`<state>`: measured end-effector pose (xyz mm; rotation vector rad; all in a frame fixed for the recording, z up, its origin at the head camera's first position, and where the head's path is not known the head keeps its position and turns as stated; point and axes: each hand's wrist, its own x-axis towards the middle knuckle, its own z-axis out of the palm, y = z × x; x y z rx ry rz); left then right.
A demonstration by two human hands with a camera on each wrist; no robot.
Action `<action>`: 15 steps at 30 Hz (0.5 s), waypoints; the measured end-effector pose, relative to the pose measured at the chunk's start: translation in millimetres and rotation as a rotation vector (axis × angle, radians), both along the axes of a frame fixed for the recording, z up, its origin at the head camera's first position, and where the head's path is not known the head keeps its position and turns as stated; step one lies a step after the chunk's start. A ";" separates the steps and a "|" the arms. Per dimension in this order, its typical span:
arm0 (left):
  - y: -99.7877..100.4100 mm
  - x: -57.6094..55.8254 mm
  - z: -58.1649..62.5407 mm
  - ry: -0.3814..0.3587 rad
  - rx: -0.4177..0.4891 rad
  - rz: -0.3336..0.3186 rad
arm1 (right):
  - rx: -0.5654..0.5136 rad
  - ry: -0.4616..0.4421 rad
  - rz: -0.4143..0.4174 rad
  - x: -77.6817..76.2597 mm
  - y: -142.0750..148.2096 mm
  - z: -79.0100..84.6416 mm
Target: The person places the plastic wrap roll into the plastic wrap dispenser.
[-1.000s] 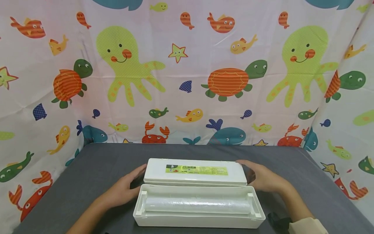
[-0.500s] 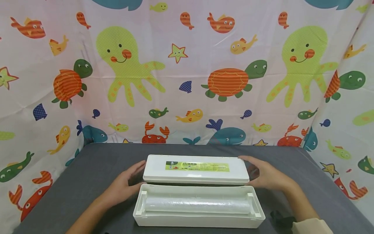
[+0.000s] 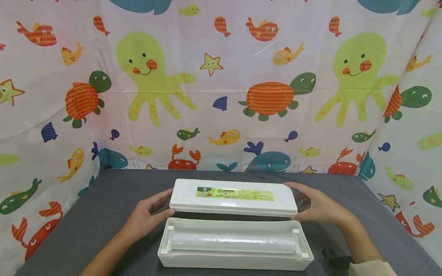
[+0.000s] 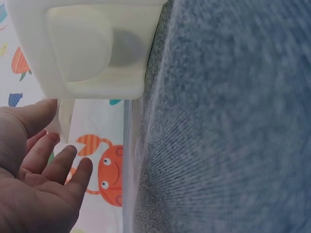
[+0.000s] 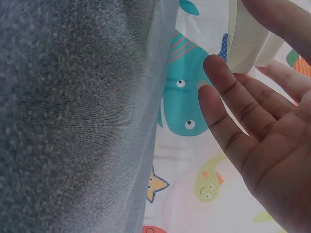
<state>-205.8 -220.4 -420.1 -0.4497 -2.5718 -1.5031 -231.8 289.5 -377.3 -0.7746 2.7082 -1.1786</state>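
At the left, the person's bare left hand (image 3: 148, 212) is partly spread, thumb at the near left corner and fingers at the left end of a long, white plastic lid (image 3: 221, 207), which it pinches; in the left wrist view the other fingers (image 4: 63, 162) extend loosely. The lid, bearing a yellow-green printed label (image 3: 235, 194) on top, is held raised just behind a long, white, open plastic box (image 3: 235, 262), with a dark gap between. Inside the box lies a clear, whitish roll of film (image 3: 233, 242); the box rests on a grey cloth-covered table (image 3: 86, 230). The bare right hand (image 3: 319, 206) pinches the lid's right end, index finger at the far corner, thumb at the near one, the remaining fingers partly extended. Near its wrist sit a small black object (image 3: 335, 260) and a cream sleeve (image 3: 373, 268).
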 end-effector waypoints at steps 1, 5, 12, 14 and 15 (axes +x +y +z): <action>0.4 -0.1 -0.3 0.006 0.017 -0.002 | 0.001 0.001 -0.004 0.6 0.1 0.5; 2.4 0.8 -0.5 0.031 0.089 -0.010 | 0.002 0.009 -0.010 2.4 0.1 3.7; 10.1 6.6 4.5 0.083 0.186 0.048 | 0.014 0.028 -0.026 6.7 0.9 13.5; 12.1 8.1 6.2 0.097 0.190 0.072 | 0.021 0.036 -0.036 8.2 0.9 16.2; 12.9 9.0 7.0 0.097 0.190 0.082 | 0.023 0.036 -0.040 9.0 0.8 17.4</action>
